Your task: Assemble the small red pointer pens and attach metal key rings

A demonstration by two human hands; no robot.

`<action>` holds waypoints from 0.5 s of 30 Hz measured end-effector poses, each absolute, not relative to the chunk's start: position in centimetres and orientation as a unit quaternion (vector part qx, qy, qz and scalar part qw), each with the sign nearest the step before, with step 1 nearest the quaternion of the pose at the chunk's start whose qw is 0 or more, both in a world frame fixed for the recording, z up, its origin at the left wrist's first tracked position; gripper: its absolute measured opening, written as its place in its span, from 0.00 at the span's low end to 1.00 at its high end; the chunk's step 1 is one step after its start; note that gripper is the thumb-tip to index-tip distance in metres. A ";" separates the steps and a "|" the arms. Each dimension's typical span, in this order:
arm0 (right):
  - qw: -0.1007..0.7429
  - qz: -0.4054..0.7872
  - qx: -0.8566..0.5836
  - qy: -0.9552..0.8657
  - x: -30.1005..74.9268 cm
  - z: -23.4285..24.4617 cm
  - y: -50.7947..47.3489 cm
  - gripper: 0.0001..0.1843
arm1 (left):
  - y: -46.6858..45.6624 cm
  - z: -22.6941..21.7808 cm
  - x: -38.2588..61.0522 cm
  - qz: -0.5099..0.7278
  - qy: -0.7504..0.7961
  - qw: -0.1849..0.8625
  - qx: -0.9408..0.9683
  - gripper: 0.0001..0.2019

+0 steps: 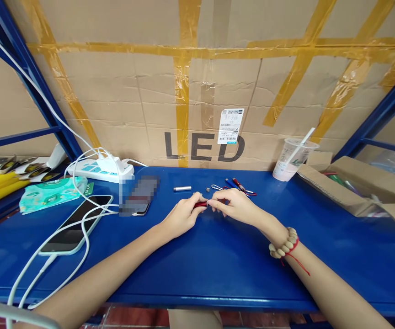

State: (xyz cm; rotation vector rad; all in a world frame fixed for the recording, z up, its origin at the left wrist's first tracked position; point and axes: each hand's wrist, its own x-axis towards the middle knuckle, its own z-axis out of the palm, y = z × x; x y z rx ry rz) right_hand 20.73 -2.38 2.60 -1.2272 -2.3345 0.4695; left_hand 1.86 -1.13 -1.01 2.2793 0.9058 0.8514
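My left hand (184, 211) is closed around a small red metal tube (200, 205), which lies nearly level just above the table. At the tube's right end, the thumb and fingers of my right hand (233, 205) are pinched together; whatever sits between them is too small to make out. Just beyond my hands lies a silver tube (182, 188), with tiny metal parts (207, 189) to its right. Behind my right hand, blue and red slim tubes with wrist cords (236, 184) rest in a loose group, partly hidden by the hand.
On the left are a white power strip (91, 170), a charging phone (76, 228), a second phone (142, 194), a green tissue pack (55, 194) and looping white cables. A plastic cup with a straw (288, 162) and an open cardboard box (348, 194) stand right. Taped cardboard (115, 100) backs the blue table (218, 269).
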 end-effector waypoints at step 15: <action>0.235 0.190 -0.460 -0.835 20.6 2.5 -2.4 0.22 | -1.1 -1.3 1.8 0.342 0.305 0.286 0.842 0.15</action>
